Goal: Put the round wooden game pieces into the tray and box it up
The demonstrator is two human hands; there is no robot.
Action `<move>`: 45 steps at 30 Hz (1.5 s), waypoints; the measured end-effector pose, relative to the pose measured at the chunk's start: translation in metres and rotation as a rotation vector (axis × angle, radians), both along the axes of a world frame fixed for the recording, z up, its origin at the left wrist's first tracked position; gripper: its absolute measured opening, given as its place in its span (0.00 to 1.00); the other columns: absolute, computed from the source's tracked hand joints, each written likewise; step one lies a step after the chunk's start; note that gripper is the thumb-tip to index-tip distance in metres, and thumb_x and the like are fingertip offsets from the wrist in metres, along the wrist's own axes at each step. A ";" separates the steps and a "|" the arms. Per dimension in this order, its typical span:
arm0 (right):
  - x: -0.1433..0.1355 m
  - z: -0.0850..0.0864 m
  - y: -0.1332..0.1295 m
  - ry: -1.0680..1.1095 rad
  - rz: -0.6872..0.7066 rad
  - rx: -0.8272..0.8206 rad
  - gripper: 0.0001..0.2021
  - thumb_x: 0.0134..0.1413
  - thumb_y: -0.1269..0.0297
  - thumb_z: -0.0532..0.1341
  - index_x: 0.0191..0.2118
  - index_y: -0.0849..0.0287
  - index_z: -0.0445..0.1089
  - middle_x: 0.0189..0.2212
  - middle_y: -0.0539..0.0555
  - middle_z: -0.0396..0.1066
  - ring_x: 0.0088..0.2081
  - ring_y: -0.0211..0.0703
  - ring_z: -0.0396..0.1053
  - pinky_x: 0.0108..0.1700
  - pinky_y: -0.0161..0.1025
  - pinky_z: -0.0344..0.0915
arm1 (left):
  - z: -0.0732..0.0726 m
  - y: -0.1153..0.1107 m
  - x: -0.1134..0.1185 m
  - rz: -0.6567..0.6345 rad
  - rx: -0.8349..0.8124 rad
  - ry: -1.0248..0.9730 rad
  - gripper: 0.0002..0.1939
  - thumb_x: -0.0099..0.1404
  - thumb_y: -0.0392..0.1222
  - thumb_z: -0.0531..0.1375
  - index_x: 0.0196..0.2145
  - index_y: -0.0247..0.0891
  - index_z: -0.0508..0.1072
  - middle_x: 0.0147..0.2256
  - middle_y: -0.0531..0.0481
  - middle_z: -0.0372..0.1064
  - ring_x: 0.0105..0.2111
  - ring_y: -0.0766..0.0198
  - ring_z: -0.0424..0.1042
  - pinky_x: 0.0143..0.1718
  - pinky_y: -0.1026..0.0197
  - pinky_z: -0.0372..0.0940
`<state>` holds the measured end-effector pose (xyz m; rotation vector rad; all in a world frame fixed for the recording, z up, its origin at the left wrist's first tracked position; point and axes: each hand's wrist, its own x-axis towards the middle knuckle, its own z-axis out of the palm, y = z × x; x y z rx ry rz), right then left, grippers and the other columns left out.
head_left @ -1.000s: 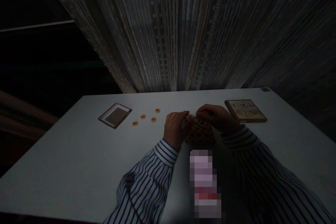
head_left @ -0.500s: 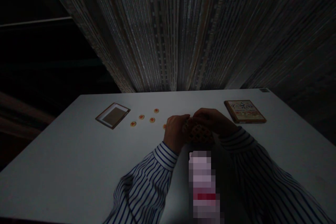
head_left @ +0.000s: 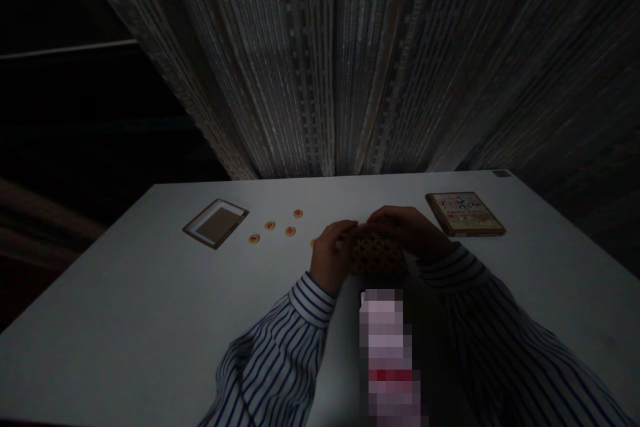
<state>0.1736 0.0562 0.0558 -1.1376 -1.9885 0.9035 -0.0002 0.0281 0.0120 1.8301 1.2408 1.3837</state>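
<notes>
In the head view, a dark cluster of round Chinese chess pieces [head_left: 379, 257] stands in neat rows at the table's middle. My left hand [head_left: 334, 250] is closed against the cluster's left side, its thumb and fingers curled towards the top. Over the far right edge of the same cluster, my right hand [head_left: 400, 223] curls with its fingertips on the upper pieces. Shadow and the hands hide which pieces the fingertips touch. To the left lie several loose chess pieces [head_left: 290, 231] with red characters, one of them [head_left: 313, 243] partly behind my left hand.
A shallow framed tray or lid [head_left: 216, 223] lies on the white table [head_left: 150, 320] at left. At right is a flat printed box [head_left: 466, 213]. A pixelated, upright-looking patch [head_left: 387, 347] covers something near me. Behind the table hangs a string curtain [head_left: 320, 67].
My left hand has shifted slightly left and down, and more of the clustered pieces shows between my hands. The right hand has barely moved. The loose pieces stay in place.
</notes>
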 end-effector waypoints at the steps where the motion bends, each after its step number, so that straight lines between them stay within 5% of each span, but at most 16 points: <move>1: 0.000 0.000 0.000 -0.004 0.001 0.008 0.16 0.47 0.50 0.58 0.29 0.59 0.70 0.27 0.53 0.74 0.30 0.40 0.71 0.33 0.38 0.67 | 0.002 0.000 0.001 -0.001 -0.062 -0.052 0.09 0.60 0.35 0.55 0.37 0.37 0.73 0.37 0.45 0.73 0.37 0.63 0.71 0.37 0.59 0.68; 18: -0.003 -0.004 -0.007 -0.089 0.080 0.166 0.12 0.51 0.59 0.58 0.38 0.60 0.71 0.34 0.54 0.75 0.35 0.39 0.71 0.37 0.37 0.68 | 0.007 0.001 0.005 -0.051 -0.536 -0.579 0.10 0.51 0.42 0.62 0.31 0.36 0.77 0.30 0.48 0.75 0.29 0.64 0.71 0.33 0.61 0.67; 29: -0.010 -0.001 -0.008 -0.342 0.082 0.456 0.12 0.57 0.60 0.52 0.37 0.59 0.71 0.31 0.56 0.73 0.34 0.41 0.69 0.35 0.40 0.66 | 0.006 0.001 0.007 -0.036 -0.539 -0.595 0.11 0.50 0.43 0.63 0.31 0.34 0.77 0.30 0.48 0.75 0.31 0.63 0.71 0.35 0.60 0.66; 38: -0.012 0.001 -0.006 -0.540 0.082 0.493 0.11 0.54 0.63 0.55 0.37 0.59 0.72 0.33 0.57 0.73 0.34 0.44 0.69 0.35 0.41 0.64 | 0.010 -0.001 0.008 -0.004 -0.526 -0.570 0.09 0.50 0.41 0.63 0.30 0.35 0.77 0.29 0.49 0.75 0.30 0.65 0.71 0.34 0.61 0.66; 45: -0.004 -0.006 -0.002 -0.475 0.030 0.458 0.12 0.55 0.60 0.54 0.39 0.58 0.71 0.34 0.57 0.73 0.36 0.45 0.69 0.38 0.41 0.63 | 0.004 -0.003 0.003 0.067 -0.459 -0.467 0.11 0.52 0.44 0.61 0.31 0.34 0.76 0.30 0.46 0.75 0.30 0.64 0.72 0.32 0.62 0.66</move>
